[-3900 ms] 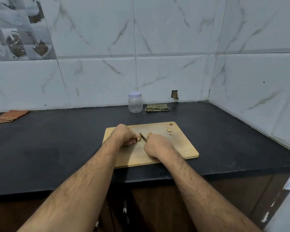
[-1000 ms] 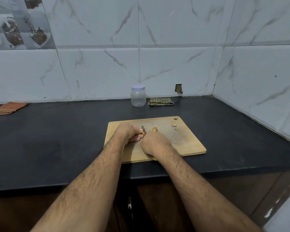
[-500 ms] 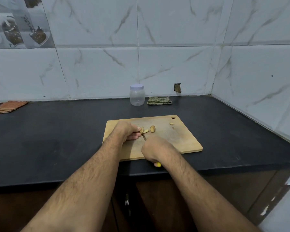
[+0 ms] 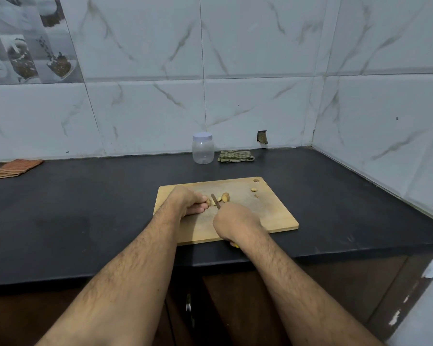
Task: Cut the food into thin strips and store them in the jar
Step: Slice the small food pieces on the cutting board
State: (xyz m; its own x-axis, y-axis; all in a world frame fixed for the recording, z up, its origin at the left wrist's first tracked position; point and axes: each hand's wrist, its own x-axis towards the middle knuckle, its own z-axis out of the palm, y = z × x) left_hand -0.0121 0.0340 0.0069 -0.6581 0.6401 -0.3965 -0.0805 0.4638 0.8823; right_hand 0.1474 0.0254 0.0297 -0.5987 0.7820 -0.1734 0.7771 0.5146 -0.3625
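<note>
A wooden cutting board (image 4: 273,213) lies on the black counter (image 4: 85,216). My left hand (image 4: 185,202) rests on the board, its fingertips pinching a small tan piece of food (image 4: 209,202). My right hand (image 4: 236,222) grips a knife (image 4: 215,201) whose blade points away from me, just right of that piece; a yellow handle end shows under the wrist. Cut slices (image 4: 224,197) lie right of the blade. Two tiny bits (image 4: 254,189) sit near the board's far right corner. A clear plastic jar (image 4: 203,148) with a white lid stands closed by the back wall.
A folded green checked cloth (image 4: 235,156) lies right of the jar. An orange striped cloth (image 4: 11,168) lies at the far left by the wall. Tiled walls close off the back and right side. The counter's front edge runs just below the board.
The knife has come down and drawn back through the food. A cut slice now lies apart, right of the blade. My left hand keeps holding the remaining piece.
</note>
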